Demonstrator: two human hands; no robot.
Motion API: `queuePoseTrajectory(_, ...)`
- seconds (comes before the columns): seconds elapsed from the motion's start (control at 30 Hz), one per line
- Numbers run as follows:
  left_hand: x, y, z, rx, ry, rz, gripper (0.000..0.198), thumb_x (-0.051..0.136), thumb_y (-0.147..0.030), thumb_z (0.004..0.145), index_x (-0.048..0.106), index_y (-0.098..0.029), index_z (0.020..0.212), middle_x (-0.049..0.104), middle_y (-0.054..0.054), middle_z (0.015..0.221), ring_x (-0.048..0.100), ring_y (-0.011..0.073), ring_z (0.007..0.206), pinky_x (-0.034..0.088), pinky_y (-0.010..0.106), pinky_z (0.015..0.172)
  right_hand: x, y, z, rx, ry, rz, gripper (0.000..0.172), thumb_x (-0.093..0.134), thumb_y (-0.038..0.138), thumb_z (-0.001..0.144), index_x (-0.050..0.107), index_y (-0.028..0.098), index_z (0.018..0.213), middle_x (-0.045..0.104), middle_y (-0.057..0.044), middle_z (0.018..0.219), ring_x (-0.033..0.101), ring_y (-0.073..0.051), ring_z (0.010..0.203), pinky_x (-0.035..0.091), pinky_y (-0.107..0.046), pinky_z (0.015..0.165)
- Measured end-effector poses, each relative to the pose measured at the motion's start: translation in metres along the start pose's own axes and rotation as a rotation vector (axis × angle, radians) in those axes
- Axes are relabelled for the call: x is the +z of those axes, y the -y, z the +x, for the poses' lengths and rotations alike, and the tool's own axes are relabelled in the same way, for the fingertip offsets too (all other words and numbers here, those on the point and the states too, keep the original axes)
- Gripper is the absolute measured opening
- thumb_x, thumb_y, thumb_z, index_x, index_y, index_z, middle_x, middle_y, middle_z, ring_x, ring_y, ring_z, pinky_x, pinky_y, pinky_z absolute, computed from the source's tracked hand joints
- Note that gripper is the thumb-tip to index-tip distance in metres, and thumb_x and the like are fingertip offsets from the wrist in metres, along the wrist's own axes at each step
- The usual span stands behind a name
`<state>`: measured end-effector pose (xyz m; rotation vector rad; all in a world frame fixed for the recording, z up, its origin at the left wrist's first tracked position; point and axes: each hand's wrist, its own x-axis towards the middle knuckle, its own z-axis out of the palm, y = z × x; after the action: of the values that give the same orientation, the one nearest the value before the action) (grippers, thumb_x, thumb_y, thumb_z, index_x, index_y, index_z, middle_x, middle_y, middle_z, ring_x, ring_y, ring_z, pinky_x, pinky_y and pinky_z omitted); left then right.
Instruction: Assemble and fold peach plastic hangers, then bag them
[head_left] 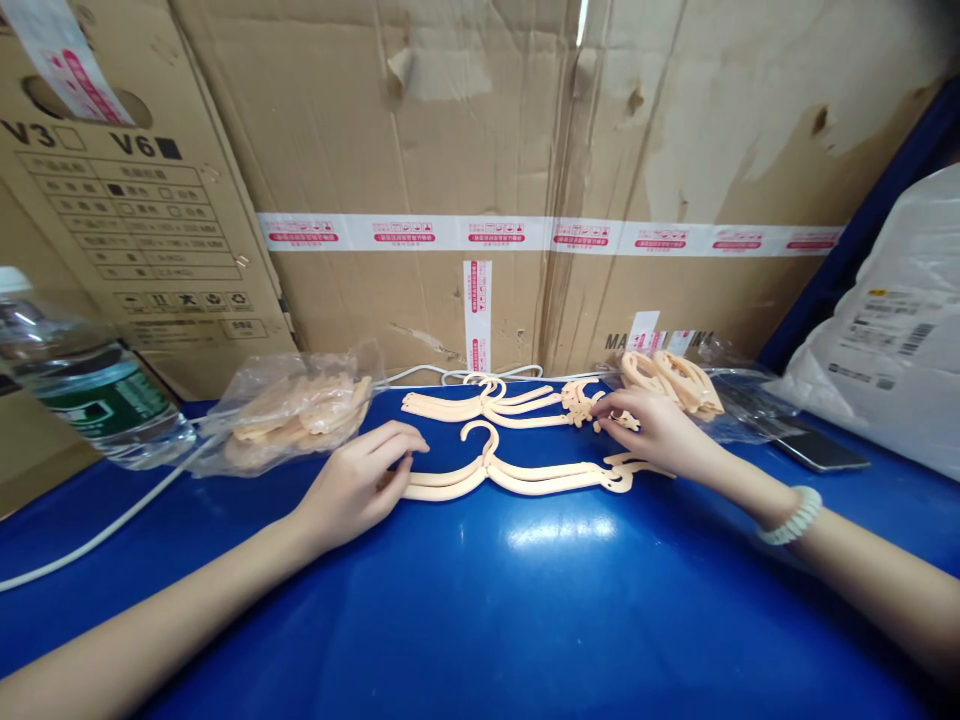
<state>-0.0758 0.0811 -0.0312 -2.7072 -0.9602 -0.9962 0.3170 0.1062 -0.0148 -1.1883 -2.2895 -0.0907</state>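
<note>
A peach plastic hanger (540,482) with a hook lies flat on the blue table, near the middle. My left hand (358,488) is curled round its left end, which the thumb and fingers hide. My right hand (651,428) reaches over a small heap of peach plastic pieces (579,402), its thumb and fingertips drawn together among them. The exact piece between those fingertips is too small to make out. Below the right hand, a curved peach part (621,470) lies against the hanger's right end. More peach hangers (442,405) lie just behind the first one.
Clear bags of peach parts lie at left (300,405) and right (675,380). A water bottle (97,385) and white cable (97,545) are at left; a phone (817,447) and white wrapped package (885,330) at right. Cardboard boxes (420,150) wall the back.
</note>
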Motion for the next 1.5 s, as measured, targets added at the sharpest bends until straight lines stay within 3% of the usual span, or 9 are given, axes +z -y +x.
queuePoseTrajectory(0.43, 0.0, -0.002, 0.001, 0.024, 0.004, 0.033, 0.021, 0.043, -0.011, 0.095, 0.062, -0.018, 0.102, 0.067, 0.008, 0.102, 0.066, 0.0202, 0.092, 0.054, 0.032, 0.079, 0.002, 0.004, 0.001, -0.007, -0.007, 0.016, 0.018, 0.054, 0.023, 0.089, 0.07, 0.018, 0.097, 0.075, -0.011, 0.097, 0.068, -0.028, 0.091, 0.055, -0.044, 0.081)
queuePoseTrajectory(1.07, 0.0, -0.001, 0.0, 0.04, -0.011, 0.052, 0.021, 0.044, -0.011, 0.094, 0.062, -0.018, 0.1, 0.068, 0.008, 0.101, 0.067, 0.0201, 0.091, 0.055, 0.032, 0.08, -0.006, 0.003, 0.008, -0.004, -0.153, 0.03, 0.02, 0.051, 0.025, 0.092, 0.07, 0.019, 0.091, 0.075, -0.009, 0.091, 0.068, -0.026, 0.086, 0.053, -0.043, 0.079)
queuePoseTrajectory(1.3, 0.0, -0.002, 0.001, 0.056, -0.019, 0.074, 0.022, 0.044, -0.01, 0.092, 0.063, -0.018, 0.099, 0.07, 0.008, 0.1, 0.068, 0.0204, 0.088, 0.056, 0.033, 0.078, -0.002, 0.004, 0.007, -0.009, -0.139, 0.038, 0.019, 0.052, 0.022, 0.091, 0.071, 0.018, 0.091, 0.075, -0.01, 0.091, 0.068, -0.026, 0.087, 0.054, -0.041, 0.079)
queuePoseTrajectory(1.5, 0.0, -0.002, 0.001, 0.074, -0.038, 0.083, 0.023, 0.044, -0.008, 0.092, 0.062, -0.019, 0.1, 0.07, 0.007, 0.1, 0.068, 0.0202, 0.088, 0.055, 0.032, 0.078, 0.013, 0.008, 0.021, -0.042, -0.042, 0.033, 0.018, 0.058, 0.013, 0.086, 0.073, 0.019, 0.095, 0.075, -0.01, 0.096, 0.067, -0.026, 0.095, 0.054, -0.041, 0.085)
